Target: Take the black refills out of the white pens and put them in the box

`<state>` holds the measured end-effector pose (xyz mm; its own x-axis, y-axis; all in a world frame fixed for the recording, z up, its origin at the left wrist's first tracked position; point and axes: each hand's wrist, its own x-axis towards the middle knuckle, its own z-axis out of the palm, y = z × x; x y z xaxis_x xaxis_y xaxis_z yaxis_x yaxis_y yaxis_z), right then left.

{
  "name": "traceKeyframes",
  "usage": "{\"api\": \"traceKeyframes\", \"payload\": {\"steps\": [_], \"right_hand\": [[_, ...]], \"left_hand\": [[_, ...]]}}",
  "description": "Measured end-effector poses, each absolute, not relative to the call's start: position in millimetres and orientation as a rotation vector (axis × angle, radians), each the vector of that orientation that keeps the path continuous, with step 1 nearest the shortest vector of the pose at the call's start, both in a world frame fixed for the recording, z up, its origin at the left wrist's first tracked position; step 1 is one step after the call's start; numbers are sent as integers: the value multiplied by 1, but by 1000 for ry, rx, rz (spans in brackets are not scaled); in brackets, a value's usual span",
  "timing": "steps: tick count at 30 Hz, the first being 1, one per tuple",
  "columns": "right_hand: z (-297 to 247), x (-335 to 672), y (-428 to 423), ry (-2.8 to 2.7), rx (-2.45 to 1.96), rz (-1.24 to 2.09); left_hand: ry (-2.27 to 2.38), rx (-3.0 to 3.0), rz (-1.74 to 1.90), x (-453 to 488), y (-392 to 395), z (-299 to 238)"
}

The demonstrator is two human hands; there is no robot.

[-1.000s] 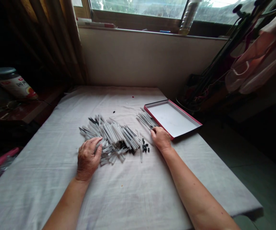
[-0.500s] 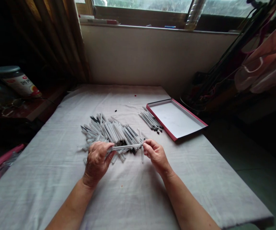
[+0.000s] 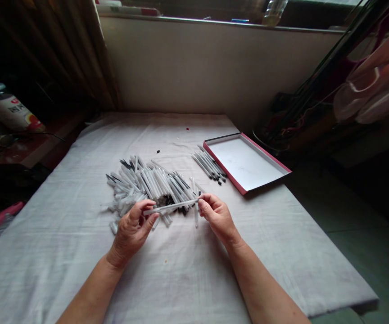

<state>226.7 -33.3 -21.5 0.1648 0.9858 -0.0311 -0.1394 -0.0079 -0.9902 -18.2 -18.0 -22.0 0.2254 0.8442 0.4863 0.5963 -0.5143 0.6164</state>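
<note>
Over the white-clothed counter (image 3: 181, 288), the left hand (image 3: 131, 230) and right hand (image 3: 219, 219) have their grips clamped on opposite ends of a slim, translucent white plastic pen tube (image 3: 174, 206). Behind it lies a jumbled heap of similar tubes (image 3: 159, 182); farther right, grey, black-ended pens (image 3: 208, 164) lie beside a shallow, red-sided, white-lined tray (image 3: 248, 162).

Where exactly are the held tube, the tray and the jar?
Tube (image 3: 174, 206): head view, the middle of its length, between the two hands.
Tray (image 3: 247, 163): head view, on its white inner floor.
Jar (image 3: 10, 111): head view, on its label.
</note>
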Motion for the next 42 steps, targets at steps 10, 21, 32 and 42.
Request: {"api": "traceKeyframes", "payload": {"steps": [10, 21, 32, 42], "right_hand": [[-18, 225, -35, -960, -1229, 1152], [-19, 227, -34, -969, -1258, 1134], [-18, 227, -34, -944, -1266, 1153], [-13, 228, -36, -992, -1233, 1144]], "left_hand": [[1389, 1959, 1061, -19, -17, -13], [1423, 1940, 1043, -19, -18, -15], [1343, 2185, 1204, -18, -17, -14], [1328, 2181, 1029, -13, -18, -17]]}}
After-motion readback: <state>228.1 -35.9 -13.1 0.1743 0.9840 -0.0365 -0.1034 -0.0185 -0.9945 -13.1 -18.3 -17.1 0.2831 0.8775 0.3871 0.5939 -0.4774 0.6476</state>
